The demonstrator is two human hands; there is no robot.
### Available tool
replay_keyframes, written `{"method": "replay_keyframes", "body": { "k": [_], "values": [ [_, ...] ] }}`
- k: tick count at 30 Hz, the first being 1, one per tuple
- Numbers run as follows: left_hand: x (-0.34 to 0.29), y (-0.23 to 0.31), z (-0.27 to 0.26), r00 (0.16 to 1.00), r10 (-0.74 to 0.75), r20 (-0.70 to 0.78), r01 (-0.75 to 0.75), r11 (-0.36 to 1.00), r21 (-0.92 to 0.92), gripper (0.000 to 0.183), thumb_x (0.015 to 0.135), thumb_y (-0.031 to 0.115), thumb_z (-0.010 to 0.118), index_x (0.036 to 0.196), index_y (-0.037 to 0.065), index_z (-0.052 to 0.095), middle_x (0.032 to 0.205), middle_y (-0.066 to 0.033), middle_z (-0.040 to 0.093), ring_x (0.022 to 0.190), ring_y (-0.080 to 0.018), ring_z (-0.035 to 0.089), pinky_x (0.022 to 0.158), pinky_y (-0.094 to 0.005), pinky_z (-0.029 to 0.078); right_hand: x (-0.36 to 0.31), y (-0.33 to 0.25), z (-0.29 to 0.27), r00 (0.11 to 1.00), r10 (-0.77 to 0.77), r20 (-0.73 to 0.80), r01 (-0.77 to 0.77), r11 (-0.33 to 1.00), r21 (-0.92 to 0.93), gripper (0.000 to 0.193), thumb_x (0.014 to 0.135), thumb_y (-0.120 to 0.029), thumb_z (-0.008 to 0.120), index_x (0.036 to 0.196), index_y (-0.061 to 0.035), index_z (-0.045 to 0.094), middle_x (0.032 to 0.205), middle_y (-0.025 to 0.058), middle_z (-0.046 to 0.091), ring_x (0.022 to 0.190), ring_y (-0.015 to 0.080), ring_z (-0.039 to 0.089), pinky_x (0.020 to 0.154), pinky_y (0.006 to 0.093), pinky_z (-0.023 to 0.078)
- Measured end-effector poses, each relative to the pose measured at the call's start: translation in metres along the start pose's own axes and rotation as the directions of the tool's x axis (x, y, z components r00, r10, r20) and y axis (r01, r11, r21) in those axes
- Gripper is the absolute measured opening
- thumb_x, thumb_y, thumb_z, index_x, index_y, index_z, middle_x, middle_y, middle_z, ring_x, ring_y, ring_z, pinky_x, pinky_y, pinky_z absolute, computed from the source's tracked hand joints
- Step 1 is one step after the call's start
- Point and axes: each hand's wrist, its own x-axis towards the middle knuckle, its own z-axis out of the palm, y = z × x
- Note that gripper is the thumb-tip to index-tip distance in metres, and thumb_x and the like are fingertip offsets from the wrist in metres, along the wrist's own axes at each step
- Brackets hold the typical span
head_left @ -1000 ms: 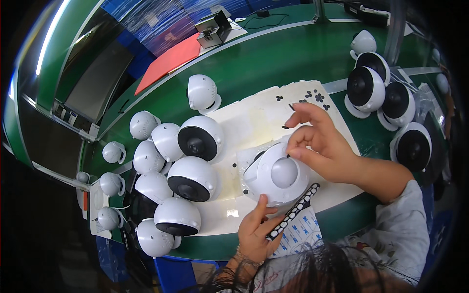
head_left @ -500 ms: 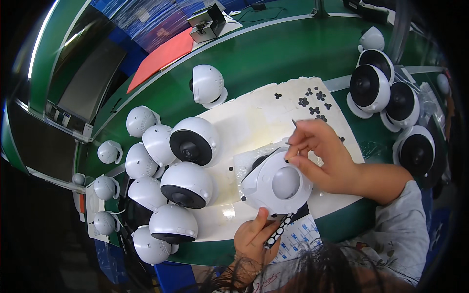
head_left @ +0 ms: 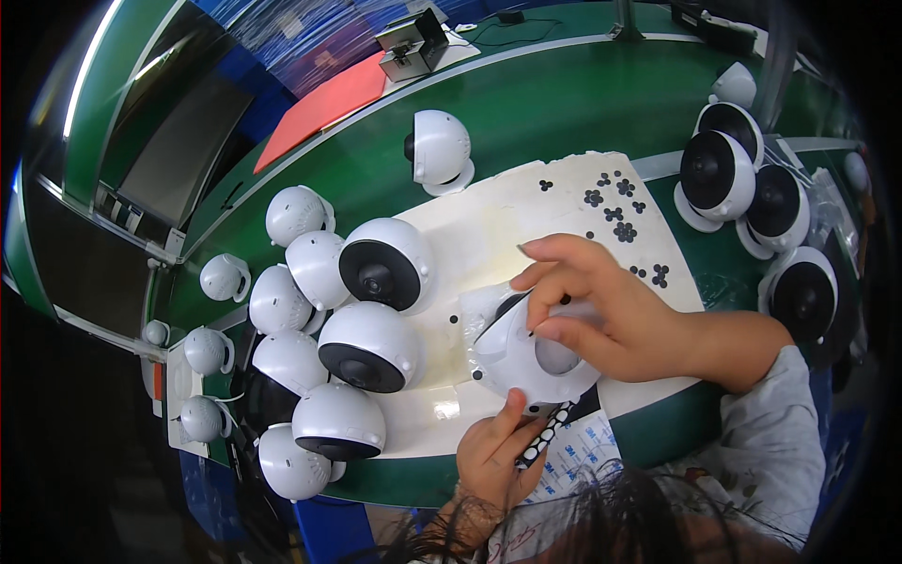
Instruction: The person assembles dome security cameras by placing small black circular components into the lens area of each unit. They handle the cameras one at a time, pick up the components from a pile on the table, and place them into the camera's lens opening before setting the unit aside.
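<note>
A white dome security camera (head_left: 503, 352) lies tipped over on a clear plastic bag (head_left: 477, 303) in front of me, its round base facing up. My right hand (head_left: 615, 315) is over that base, thumb and fingers bent together at its edge; whatever they pinch is hidden. A small black round pad (head_left: 566, 299) shows on the base beside my fingers. My left hand (head_left: 489, 456) is closed on a black strip with white round holes (head_left: 545, 434), its fingertip touching the camera's near edge. Another black pad (head_left: 535, 409) sits near that fingertip.
Several white dome cameras (head_left: 371, 348) crowd the left, with more (head_left: 719, 179) at the right. One camera (head_left: 442, 148) stands beyond the cream board (head_left: 498, 211), which bears black pad clusters (head_left: 624, 231). A printed sheet (head_left: 578, 456) lies at the near edge; a metal box (head_left: 411, 47) stands at the back.
My right hand has shifted slightly left over the camera's base, covering more of it, and a black pad now shows beside its fingers. My left hand keeps its hold on the strip.
</note>
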Motion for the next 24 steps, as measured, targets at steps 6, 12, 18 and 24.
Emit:
{"method": "replay_keyframes", "body": {
  "k": [6, 12, 18, 24],
  "values": [
    [-0.002, -0.001, 0.000, 1.000, 0.007, -0.002, -0.007, 1.000, 0.015, 0.038, 0.053, 0.003, 0.066, 0.090, 0.002, 0.062, 0.129, -0.0151, 0.041, 0.074, -0.0287, 0.057, 0.066, -0.0330, 0.046, 0.003, 0.002, 0.010, 0.996, 0.083, -0.018, -0.082, 0.995, 0.054, 0.053, 0.078, 0.000, 0.051, 0.125, -0.0038, 0.028, 0.084, 0.0055, 0.058, 0.095, 0.0230, 0.055, 0.091, 0.0360, 0.028],
    [0.000, -0.001, -0.001, 1.000, 0.011, 0.027, -0.011, 1.000, 0.007, 0.039, 0.052, 0.003, 0.066, 0.090, 0.001, 0.062, 0.129, -0.0156, 0.040, 0.073, -0.0291, 0.056, 0.066, -0.0330, 0.046, -0.006, -0.001, 0.011, 0.992, -0.103, -0.069, 0.075, 0.943, -0.324, 0.041, 0.076, -0.004, 0.056, 0.116, -0.0076, 0.046, 0.086, 0.0026, 0.060, 0.098, 0.0205, 0.054, 0.091, 0.0409, 0.027],
    [-0.003, -0.003, 0.002, 1.000, -0.013, -0.004, 0.013, 0.998, -0.068, 0.036, 0.054, 0.001, 0.066, 0.090, 0.000, 0.061, 0.130, -0.0178, 0.039, 0.075, -0.0306, 0.058, 0.066, -0.0331, 0.047, -0.027, -0.016, 0.007, 0.993, -0.111, -0.042, 0.071, 0.838, -0.541, 0.032, 0.074, -0.013, 0.063, 0.105, -0.0118, 0.058, 0.124, 0.0132, 0.045, 0.120, 0.0319, 0.037, 0.093, 0.0464, 0.022],
    [0.004, 0.007, 0.002, 0.996, -0.090, -0.005, 0.088, 0.981, -0.172, 0.016, 0.066, -0.005, 0.065, 0.080, -0.007, 0.058, 0.125, -0.0266, 0.041, 0.074, -0.0235, 0.063, 0.068, -0.0279, 0.049, -0.050, -0.005, 0.012, 0.997, 0.042, -0.063, -0.052, 0.983, -0.174, 0.008, 0.075, -0.015, 0.062, 0.083, -0.0113, 0.064, 0.136, 0.0189, 0.029, 0.129, 0.0398, 0.015, 0.097, 0.0469, 0.018]
  ]
}}
